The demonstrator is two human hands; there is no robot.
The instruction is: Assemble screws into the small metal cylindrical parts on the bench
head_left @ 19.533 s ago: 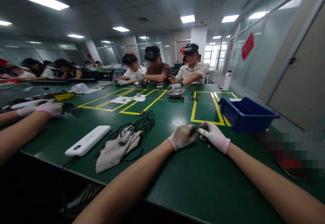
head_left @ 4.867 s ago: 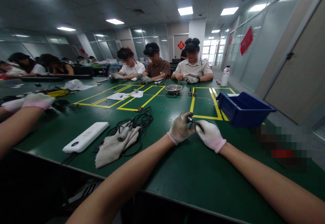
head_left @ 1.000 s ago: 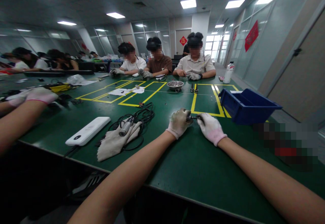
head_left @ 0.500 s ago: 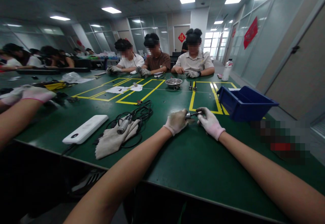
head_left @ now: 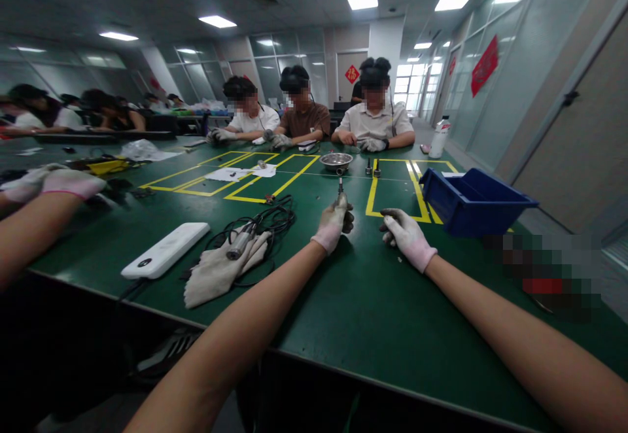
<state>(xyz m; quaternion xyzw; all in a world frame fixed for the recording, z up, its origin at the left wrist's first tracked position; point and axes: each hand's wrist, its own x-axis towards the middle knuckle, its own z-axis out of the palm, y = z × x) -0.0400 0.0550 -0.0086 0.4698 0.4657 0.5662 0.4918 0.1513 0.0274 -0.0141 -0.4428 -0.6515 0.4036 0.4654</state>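
- Left hand [head_left: 334, 224]: gloved, above the near half of the table; thumb and fingers closed around a metal part.
- Metal part [head_left: 340, 186]: in the left hand, its slim dark end pointing up and away; the rest hidden by the glove.
- Right hand [head_left: 405, 237]: gloved, well apart from the left; fingers loosely bent, index finger pointing towards the left hand; whether anything sits inside them cannot be told.
- Small pale bit [head_left: 400, 259]: on the table, just below the right hand.
- Table [head_left: 363, 315]: green top, marked with yellow tape [head_left: 371, 191].
- Metal bowl [head_left: 336, 161]: beyond the left hand, a small metal ring [head_left: 339, 172] at its near edge.
- Two dark metal pieces, one [head_left: 368, 167] beside the other [head_left: 377, 169]: standing upright, right of the bowl.
- Blue bin [head_left: 481, 204]: beyond the right hand, on the right.
- White bottle [head_left: 440, 137]: upright, behind the bin.
- Metal cylinder [head_left: 239, 244]: lying on a beige cloth [head_left: 210, 282], black cable [head_left: 280, 214] coiled beside it.
- White case [head_left: 167, 250]: left of the cloth, cord at its near end.
- White paper [head_left: 226, 174]: flat, far left of the bowl.
- Co-worker's gloved hands [head_left: 71, 181]: at the left edge, over dark items too blurred to name.
- Three people, one [head_left: 375, 119] in a pale shirt: seated across the table, wearing headsets.
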